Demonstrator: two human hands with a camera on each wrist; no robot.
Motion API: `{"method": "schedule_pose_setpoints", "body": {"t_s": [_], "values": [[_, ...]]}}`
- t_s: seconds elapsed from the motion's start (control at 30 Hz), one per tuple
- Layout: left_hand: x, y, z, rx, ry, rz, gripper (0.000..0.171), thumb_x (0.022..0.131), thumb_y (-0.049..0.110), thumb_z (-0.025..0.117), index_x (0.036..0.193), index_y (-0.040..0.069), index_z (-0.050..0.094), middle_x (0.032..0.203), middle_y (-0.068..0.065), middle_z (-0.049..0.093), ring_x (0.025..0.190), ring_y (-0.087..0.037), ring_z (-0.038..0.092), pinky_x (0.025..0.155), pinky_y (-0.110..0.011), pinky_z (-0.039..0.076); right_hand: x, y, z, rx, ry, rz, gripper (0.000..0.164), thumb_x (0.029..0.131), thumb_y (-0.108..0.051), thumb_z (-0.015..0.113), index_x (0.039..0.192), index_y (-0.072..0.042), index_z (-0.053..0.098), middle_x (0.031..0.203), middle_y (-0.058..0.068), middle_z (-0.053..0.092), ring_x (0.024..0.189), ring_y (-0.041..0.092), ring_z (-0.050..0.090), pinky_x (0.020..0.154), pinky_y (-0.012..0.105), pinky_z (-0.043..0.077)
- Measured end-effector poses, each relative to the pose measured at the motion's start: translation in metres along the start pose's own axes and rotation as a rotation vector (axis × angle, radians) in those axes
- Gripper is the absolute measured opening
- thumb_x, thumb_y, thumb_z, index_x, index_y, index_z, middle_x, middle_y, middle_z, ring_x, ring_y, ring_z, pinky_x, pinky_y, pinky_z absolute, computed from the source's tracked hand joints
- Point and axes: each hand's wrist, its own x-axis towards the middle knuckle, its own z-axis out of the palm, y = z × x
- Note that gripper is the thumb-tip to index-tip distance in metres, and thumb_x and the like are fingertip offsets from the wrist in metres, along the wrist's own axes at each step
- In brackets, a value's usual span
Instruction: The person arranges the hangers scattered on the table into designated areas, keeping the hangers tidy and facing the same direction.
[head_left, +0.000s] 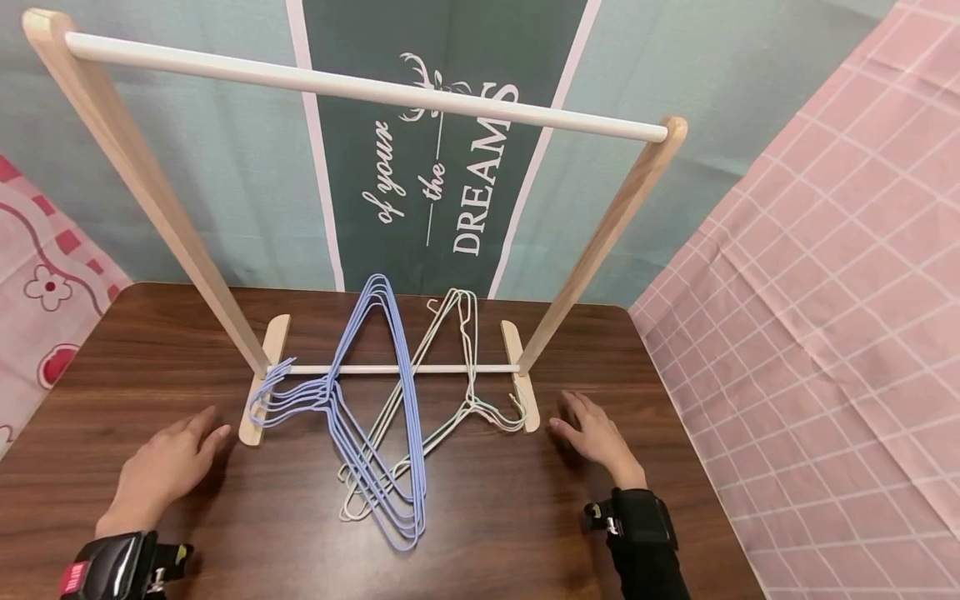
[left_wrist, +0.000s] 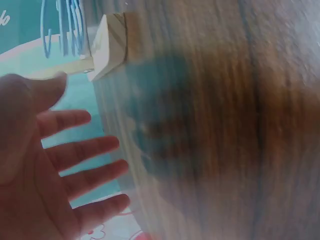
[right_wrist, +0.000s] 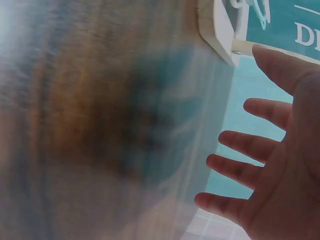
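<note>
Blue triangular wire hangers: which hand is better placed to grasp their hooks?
Probably the left hand: empty and nearer the blue hooks. The right hand, also empty, is nearer the pale wire hangers.

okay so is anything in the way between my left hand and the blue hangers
Partly: the rack's left wooden foot lies between your left hand and the hangers' hooks, which overlap it in the head view. In front of that foot, only bare tabletop shows between your hand and the blue hangers' triangular frames.
</note>
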Motion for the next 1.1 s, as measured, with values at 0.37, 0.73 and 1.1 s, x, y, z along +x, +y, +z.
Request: {"method": "schedule_pose_setpoints", "body": {"t_s": [0.37,0.73,1.1], "values": [[-0.001,0.014,-0.012,0.035,0.086,-0.002,0.052,0.095,0.036,0.047,0.115,-0.012,0.048,0.108,-0.039,0.048,0.093,-0.056,0.046,0.07,-0.066,0.039,0.018,-0.017,-0.046,0.055,0.01,-0.043,0.063,0.092,-0.032,0.055,0.137,0.004,0.032,0.134,0.03,0.036,0.122,0.046,0.034,0.099,0.058,0.031],[0.006,0.04,-0.029,-0.003,-0.075,0.069,0.04,0.094,0.029,0.051,0.105,-0.009,0.057,0.087,-0.024,0.062,0.072,-0.038,0.059,0.053,-0.052,0.045,0.052,-0.051,-0.097,0.033,-0.028,-0.078,0.054,0.089,-0.023,0.061,0.128,0.009,0.043,0.12,0.031,0.049,0.109,0.044,0.047,0.087,0.053,0.043],[0.011,0.069,-0.038,-0.035,-0.216,0.119,0.037,0.091,0.029,0.055,0.104,-0.006,0.057,0.078,-0.012,0.062,0.069,-0.029,0.06,0.054,-0.047,0.047,0.074,-0.079,-0.124,0.079,-0.068,0.007,0.039,0.086,-0.019,0.064,0.118,0.001,0.055,0.109,0.025,0.058,0.099,0.039,0.055,0.078,0.046,0.049]]}}
